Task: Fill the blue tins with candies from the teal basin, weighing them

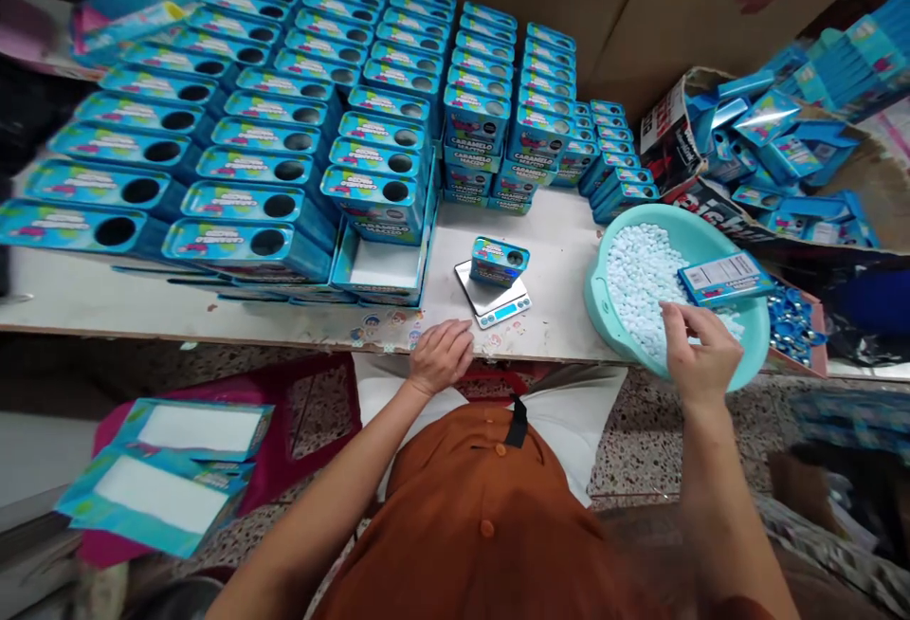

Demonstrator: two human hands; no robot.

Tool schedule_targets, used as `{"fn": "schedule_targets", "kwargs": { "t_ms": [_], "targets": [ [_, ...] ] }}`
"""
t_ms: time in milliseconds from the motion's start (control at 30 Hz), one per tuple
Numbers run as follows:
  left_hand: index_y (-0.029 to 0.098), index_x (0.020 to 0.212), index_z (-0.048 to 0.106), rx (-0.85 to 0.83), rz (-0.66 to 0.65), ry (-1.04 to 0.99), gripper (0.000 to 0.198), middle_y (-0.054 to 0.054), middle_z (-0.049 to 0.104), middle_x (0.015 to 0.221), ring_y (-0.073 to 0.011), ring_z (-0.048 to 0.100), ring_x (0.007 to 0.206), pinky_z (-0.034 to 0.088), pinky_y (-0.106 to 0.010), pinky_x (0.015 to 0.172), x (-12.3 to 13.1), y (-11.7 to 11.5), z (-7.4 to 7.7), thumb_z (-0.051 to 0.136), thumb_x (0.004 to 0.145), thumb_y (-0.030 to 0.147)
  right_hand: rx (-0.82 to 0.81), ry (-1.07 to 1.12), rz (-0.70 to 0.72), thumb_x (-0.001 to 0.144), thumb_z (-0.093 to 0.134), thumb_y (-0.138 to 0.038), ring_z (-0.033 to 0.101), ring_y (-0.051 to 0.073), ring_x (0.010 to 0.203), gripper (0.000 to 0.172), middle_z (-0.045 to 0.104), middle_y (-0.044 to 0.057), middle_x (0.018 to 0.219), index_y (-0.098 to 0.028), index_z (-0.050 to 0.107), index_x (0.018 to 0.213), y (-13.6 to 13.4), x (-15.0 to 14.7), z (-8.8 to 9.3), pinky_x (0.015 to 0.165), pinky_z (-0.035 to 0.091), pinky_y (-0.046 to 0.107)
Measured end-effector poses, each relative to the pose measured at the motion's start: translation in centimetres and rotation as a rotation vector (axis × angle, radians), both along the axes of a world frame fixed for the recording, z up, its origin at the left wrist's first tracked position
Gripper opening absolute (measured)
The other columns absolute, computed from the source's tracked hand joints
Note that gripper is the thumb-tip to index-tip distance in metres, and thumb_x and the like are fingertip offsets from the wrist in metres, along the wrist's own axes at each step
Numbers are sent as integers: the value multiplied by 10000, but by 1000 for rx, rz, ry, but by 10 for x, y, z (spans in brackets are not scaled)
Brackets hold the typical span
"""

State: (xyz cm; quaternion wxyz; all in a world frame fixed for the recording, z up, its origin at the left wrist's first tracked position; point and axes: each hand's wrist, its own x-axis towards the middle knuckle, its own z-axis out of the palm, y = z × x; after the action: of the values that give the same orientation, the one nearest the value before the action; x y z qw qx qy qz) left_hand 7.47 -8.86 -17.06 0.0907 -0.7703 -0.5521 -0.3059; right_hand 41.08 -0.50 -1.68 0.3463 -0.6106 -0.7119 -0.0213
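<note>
My left hand (442,355) lies on the table's front edge beside the digital scale (506,313), its fingers laid flat and holding nothing. On the scale's metal plate stands a small blue candy tin (499,264) with a round hole in its top. Over the near rim of the turquoise basin (603,302) is my right hand (702,355), closed with fingertips pressed together; whatever they hold is hidden. White candies (636,269) fill the basin's left side. A blue tin (725,279) lies on its side across the candies and the basin's right rim.
Rows of stacked blue tins (242,165) cover the left and back of the table. An open blue box (380,264) sits at their front. At right are a carton (700,193) of tins and a tray (796,326) of small blue parts. Flattened blue boxes (163,478) lie on a pink stool.
</note>
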Motion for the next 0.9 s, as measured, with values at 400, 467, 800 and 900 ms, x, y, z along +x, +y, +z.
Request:
{"fn": "schedule_targets", "kwargs": {
  "t_ms": [400, 467, 800, 900],
  "targets": [
    [207, 1035, 604, -136, 27, -182, 203, -79, 678, 1099, -231, 597, 1075, 432, -383, 957, 4, 3, 15, 580, 834, 214, -178, 5, 18, 909, 542, -351, 594, 139, 674, 253, 706, 39, 807, -189, 709, 811, -9, 11, -16, 670, 440, 261],
    [182, 1158, 553, -133, 57, -274, 319, -116, 640, 1144, -244, 568, 1121, 422, -418, 994, 8, 9, 29, 577, 844, 228, -177, -25, 23, 913, 540, -344, 585, 133, 656, 250, 708, 33, 804, -190, 707, 808, -11, 10, -15, 675, 430, 258],
    [166, 1394, 348, -344, 284, -652, 813, -184, 441, 1416, -289, 389, 1361, 314, -428, 1137, 30, 93, 66, 740, 726, 413, -147, 21, -23, 920, 530, -356, 622, 151, 712, 259, 716, 31, 810, -199, 703, 810, -12, 12, -23, 679, 407, 259],
    [175, 1204, 502, -448, 267, -751, 673, -123, 625, 1162, -255, 600, 1115, 455, -396, 1004, 29, 112, 64, 799, 644, 404, -169, 50, -25, 919, 532, -348, 637, 156, 742, 239, 716, 24, 821, -207, 702, 826, -13, 11, -24, 684, 404, 263]
  ]
}}
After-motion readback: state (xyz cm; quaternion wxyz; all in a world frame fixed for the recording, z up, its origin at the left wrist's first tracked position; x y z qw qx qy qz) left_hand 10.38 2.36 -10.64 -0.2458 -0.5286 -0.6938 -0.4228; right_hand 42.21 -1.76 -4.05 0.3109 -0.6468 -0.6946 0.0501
